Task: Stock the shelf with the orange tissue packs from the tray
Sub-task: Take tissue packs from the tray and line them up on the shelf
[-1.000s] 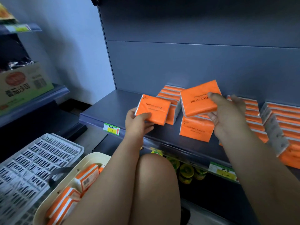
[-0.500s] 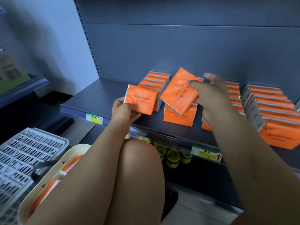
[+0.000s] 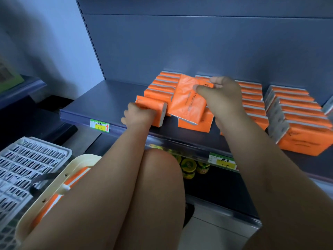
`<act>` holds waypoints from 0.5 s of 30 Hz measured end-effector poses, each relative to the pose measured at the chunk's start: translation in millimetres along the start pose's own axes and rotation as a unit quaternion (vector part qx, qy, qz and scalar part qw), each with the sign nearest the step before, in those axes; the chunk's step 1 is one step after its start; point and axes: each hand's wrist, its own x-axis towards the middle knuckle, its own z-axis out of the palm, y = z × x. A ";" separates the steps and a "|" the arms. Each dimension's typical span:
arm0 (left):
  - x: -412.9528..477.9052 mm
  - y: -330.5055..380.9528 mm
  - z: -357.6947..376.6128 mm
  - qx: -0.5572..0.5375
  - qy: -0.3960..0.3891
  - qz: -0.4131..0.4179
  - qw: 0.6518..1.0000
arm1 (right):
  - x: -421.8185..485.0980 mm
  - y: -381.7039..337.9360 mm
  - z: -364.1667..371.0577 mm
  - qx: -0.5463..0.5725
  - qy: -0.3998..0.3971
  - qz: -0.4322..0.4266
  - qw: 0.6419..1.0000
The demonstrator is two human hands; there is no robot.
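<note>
An orange tissue pack [image 3: 187, 103] hangs tilted above the grey shelf [image 3: 108, 101], pinched by the right hand [image 3: 223, 98], whose thumb presses its printed face while the fingers curl behind its top edge. Its lower corner overlaps a front pack [image 3: 200, 124] standing upright near the shelf's front edge. Just to the left, the left hand [image 3: 138, 116] grips a second pack [image 3: 155, 108] by its near side, fingers wrapped round it; whether that pack rests on the shelf or sits just above it cannot be told. Behind both, a left row of packs [image 3: 162, 85] runs back to the rear panel, and more rows [image 3: 295, 112] fill the shelf to the right. A price label [image 3: 99, 125] sits on the shelf's front rail. Below left, past the person's knee [image 3: 160, 177], the cream tray [image 3: 79, 161] holds further orange packs [image 3: 77, 179], beside a white slotted crate [image 3: 27, 165]. Jars [image 3: 188, 167] stand on the lower shelf.
</note>
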 end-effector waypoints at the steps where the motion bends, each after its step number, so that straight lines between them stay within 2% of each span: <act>1: -1.2 2.7 0.6 0.022 -0.006 0.007 1.000 | 0.2 1.0 0.4 -0.004 -0.002 0.000 1.000; 8: -3.3 6.4 3.0 0.101 -0.047 0.040 0.993 | 1.2 3.7 3.8 -0.006 -0.005 0.004 1.000; 15: -1.5 0.3 6.9 -0.001 -0.023 0.042 0.999 | 1.7 7.5 6.2 -0.001 -0.021 0.003 1.000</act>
